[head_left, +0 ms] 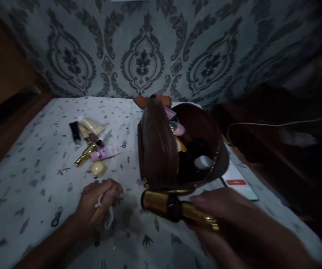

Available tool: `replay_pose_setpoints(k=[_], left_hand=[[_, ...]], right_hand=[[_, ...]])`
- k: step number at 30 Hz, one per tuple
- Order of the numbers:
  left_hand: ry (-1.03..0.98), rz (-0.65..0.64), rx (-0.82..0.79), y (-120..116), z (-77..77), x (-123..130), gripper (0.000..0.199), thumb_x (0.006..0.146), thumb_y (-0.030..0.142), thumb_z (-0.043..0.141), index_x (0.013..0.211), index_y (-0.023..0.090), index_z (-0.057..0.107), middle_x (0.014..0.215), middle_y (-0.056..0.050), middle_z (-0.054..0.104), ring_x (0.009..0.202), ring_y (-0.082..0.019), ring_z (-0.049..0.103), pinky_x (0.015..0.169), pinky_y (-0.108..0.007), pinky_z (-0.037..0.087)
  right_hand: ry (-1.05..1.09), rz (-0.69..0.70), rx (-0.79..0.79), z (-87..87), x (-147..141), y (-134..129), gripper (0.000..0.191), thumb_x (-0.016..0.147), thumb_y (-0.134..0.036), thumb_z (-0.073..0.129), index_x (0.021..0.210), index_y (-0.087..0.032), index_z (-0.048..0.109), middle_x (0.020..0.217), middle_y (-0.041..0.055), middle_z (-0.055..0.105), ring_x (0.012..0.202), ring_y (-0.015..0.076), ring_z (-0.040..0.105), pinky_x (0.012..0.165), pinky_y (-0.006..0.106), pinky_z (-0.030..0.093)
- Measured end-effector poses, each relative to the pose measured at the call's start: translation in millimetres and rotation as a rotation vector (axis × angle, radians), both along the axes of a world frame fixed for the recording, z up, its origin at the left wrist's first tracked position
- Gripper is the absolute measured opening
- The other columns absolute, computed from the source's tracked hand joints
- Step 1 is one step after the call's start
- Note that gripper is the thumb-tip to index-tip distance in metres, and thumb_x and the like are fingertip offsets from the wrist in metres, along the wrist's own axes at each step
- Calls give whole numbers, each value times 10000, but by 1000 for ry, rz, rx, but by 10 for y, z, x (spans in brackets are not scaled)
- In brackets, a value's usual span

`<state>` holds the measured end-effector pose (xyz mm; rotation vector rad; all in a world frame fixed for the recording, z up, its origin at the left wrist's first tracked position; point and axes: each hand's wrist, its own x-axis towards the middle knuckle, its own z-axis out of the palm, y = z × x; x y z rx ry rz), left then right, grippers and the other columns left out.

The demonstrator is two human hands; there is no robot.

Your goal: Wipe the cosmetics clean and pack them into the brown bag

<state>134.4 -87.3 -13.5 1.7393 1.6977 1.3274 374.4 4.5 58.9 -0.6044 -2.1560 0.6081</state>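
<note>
My right hand [219,216], partly blurred, grips a gold cosmetic tube [156,203] with a black band round its middle. The tube points left in front of the open brown bag [158,145]. Low on the left, my left hand [100,203] is closed, with a white cord [109,218] looped through its fingers. Inside the bag are a white round lid [203,162], a pink item [178,129] and a yellow item [181,145]. Beyond my left hand lie a round cream-coloured jar [98,168], a pink-and-purple tube [106,152] and a gold tube [84,155].
Farther back in the cosmetics pile are a beige squeeze tube [92,126] and a black tube [74,132]. A flat white item with a red label [236,182] lies right of the bag. Patterned white cloth [37,179] covers the surface; a patterned wall [142,52] stands behind.
</note>
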Motion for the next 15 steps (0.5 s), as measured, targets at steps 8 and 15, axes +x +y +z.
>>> replay_pose_setpoints(k=[8,15], left_hand=[[-140,437,-14,27,193,-191,223,950,365,485,883,192,609,569,45,584,474,-106,510,510,-216,405],[-57,468,-141,203,446,-851,311,829,466,573,982,197,601,702,8,657,506,-129,525,464,-219,370]], right_hand=[[-19,226,133,-522,-718,-106,203,1002,-173,451,1156,-164,583,868,49,664,788,118,674,710,202,557],[33,228,-40,-632,-855,-69,215,955,-129,509,1140,-181,603,892,50,632,785,140,653,702,238,572]])
